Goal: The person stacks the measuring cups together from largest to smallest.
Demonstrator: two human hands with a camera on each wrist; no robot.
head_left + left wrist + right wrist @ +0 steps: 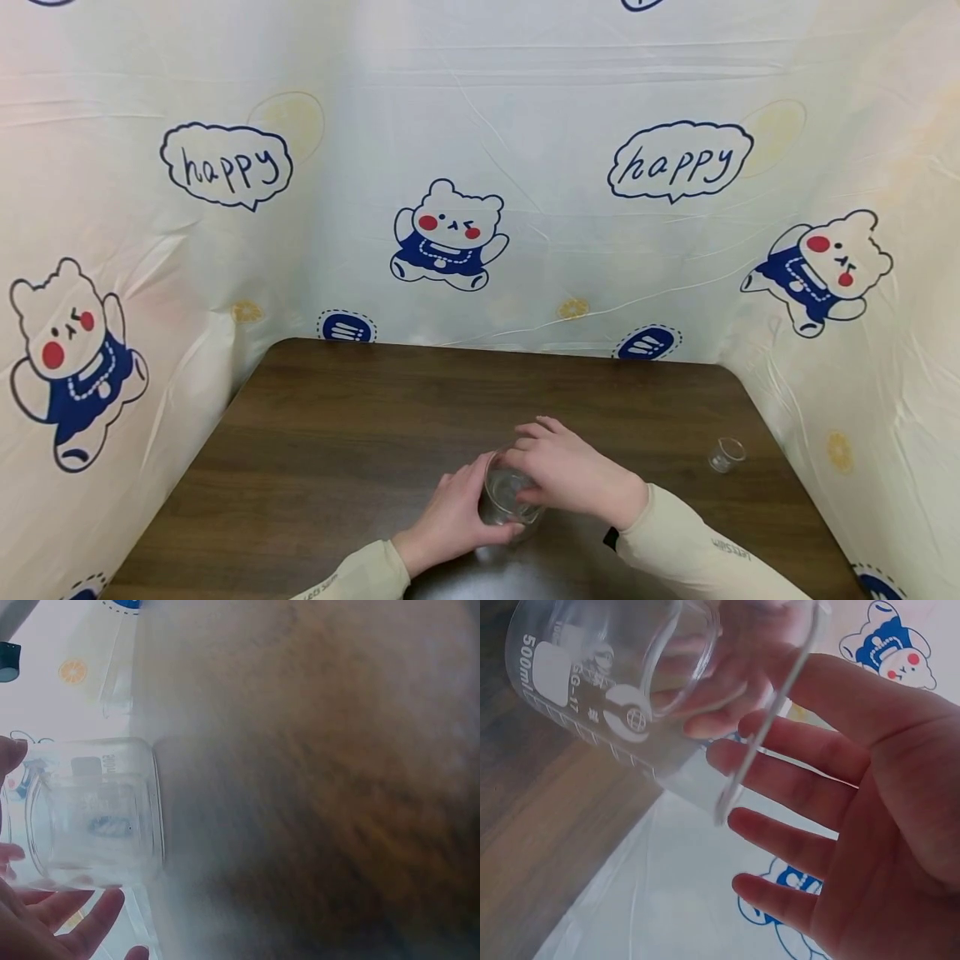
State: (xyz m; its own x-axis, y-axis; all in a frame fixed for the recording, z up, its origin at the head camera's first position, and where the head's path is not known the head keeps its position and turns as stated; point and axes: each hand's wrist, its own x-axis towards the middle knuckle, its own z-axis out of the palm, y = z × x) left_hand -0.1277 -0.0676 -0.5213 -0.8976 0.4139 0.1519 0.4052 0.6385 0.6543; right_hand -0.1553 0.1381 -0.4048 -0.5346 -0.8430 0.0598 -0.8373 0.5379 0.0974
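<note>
A large clear glass beaker (492,510) marked 500ml stands on the table in front of me. My left hand (450,512) grips its side, with the thumb on the near side and fingers on the far side. Nested inside is a smaller glass beaker (94,825), down at the bottom of the large one. Over the mouth hovers my right hand (566,471), thumb and fingertips reaching in past the rim. The right wrist view shows its fingers (780,832) spread and fairly straight beside the rim, above the inner beaker's edge.
A small glass beaker (726,456) with a spout stands at the right of the dark wooden table (337,417). A pale curtain (555,258) with bear prints surrounds the table's back and sides.
</note>
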